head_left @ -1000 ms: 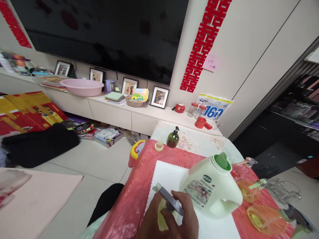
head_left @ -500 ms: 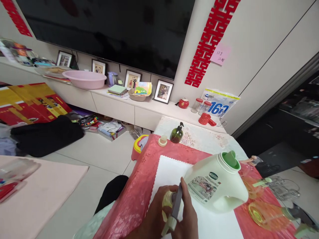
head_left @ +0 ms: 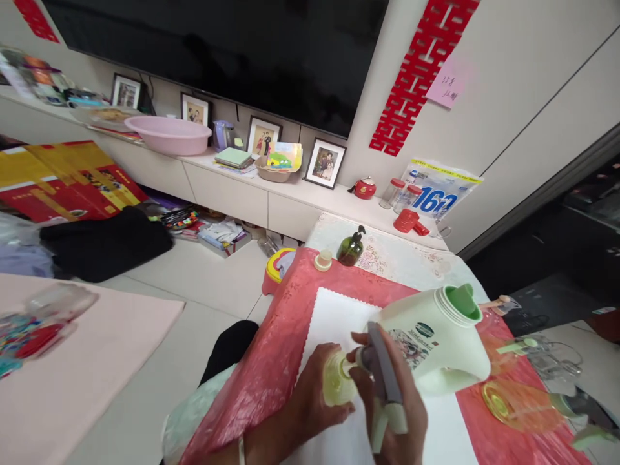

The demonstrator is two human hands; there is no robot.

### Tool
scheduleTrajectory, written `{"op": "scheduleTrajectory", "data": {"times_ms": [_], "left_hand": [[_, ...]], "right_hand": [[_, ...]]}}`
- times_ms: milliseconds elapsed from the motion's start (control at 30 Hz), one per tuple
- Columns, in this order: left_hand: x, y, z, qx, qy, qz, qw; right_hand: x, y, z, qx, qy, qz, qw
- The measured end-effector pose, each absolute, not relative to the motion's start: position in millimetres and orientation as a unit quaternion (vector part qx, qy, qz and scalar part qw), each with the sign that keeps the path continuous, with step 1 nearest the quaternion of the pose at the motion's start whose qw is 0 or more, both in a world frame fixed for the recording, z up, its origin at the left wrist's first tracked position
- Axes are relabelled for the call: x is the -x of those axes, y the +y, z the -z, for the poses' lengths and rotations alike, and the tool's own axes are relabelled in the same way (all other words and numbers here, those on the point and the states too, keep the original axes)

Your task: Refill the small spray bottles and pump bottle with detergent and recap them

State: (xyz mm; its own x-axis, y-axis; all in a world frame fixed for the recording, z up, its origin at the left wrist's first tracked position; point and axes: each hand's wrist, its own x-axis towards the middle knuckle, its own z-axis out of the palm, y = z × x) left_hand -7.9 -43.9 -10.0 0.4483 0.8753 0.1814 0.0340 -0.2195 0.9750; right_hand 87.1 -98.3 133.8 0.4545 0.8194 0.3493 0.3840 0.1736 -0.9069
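My left hand (head_left: 307, 394) is closed round a small yellow-green bottle (head_left: 334, 382), holding it over the white mat (head_left: 334, 313). My right hand (head_left: 415, 421) grips a grey-topped trigger spray head (head_left: 382, 373), whose end meets the bottle's neck. Just behind them lies a big pale-green detergent jug (head_left: 436, 339), tilted on the mat, uncapped, with its green spout (head_left: 460, 301) showing.
A red cloth (head_left: 271, 368) covers the table. A dark green pump bottle (head_left: 351, 248) and a small cap (head_left: 323, 259) stand at its far end. Orange-yellow spray bottles (head_left: 513, 403) lie at the right. A low white shelf (head_left: 252, 194) with a pink basin (head_left: 169, 134) runs along the wall.
My right hand has come into view and taken the spray head, which swung from lying across my left hand to the bottle's neck. The view has shifted slightly.
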Motion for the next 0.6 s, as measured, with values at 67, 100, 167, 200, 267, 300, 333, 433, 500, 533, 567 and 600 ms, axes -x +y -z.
{"op": "scheduleTrajectory", "data": {"times_ms": [67, 100, 167, 200, 267, 300, 333, 433, 500, 533, 567, 600], "left_hand": [[8.6, -46.0, 16.2, -0.667, 0.329, -0.404, 0.532], [9.1, -46.4, 18.3, -0.665, 0.327, -0.404, 0.537], [9.8, -46.2, 20.4, -0.665, 0.328, -0.399, 0.539], [10.1, -46.0, 20.3, -0.667, 0.331, -0.397, 0.536], [10.4, -45.6, 18.3, -0.672, 0.334, -0.396, 0.530], [10.5, -45.5, 16.9, -0.673, 0.334, -0.395, 0.529], [10.6, -45.6, 15.3, -0.675, 0.332, -0.393, 0.529], [11.2, -45.9, 11.8, -0.680, 0.329, -0.386, 0.530], [11.4, -46.0, 11.0, -0.682, 0.329, -0.381, 0.530], [11.4, -45.9, 11.1, -0.683, 0.329, -0.379, 0.530], [11.2, -45.7, 11.3, -0.684, 0.328, -0.379, 0.530], [11.0, -45.5, 11.5, -0.686, 0.324, -0.381, 0.528]], "right_hand": [[-93.0, -93.7, -156.5, 0.596, -0.525, -0.157, 0.587], [-96.6, -90.3, -167.5, 0.585, -0.546, -0.141, 0.583], [-104.3, -81.1, -188.0, 0.561, -0.563, -0.123, 0.595], [-108.1, -75.0, -197.4, 0.549, -0.563, -0.125, 0.605], [-115.7, -58.5, -213.6, 0.530, -0.572, -0.127, 0.613], [-119.4, -47.8, -219.5, 0.526, -0.587, -0.115, 0.605], [-123.0, -35.6, -223.3, 0.524, -0.606, -0.095, 0.591], [-131.3, 7.0, -216.4, 0.520, -0.697, -0.030, 0.493], [-133.1, 34.7, -195.6, 0.535, -0.745, -0.035, 0.398], [-132.9, 46.6, -181.5, 0.568, -0.754, -0.046, 0.326], [-132.2, 56.7, -166.1, 0.585, -0.755, -0.056, 0.292], [-131.4, 64.8, -150.3, 0.594, -0.756, -0.062, 0.266]]}}
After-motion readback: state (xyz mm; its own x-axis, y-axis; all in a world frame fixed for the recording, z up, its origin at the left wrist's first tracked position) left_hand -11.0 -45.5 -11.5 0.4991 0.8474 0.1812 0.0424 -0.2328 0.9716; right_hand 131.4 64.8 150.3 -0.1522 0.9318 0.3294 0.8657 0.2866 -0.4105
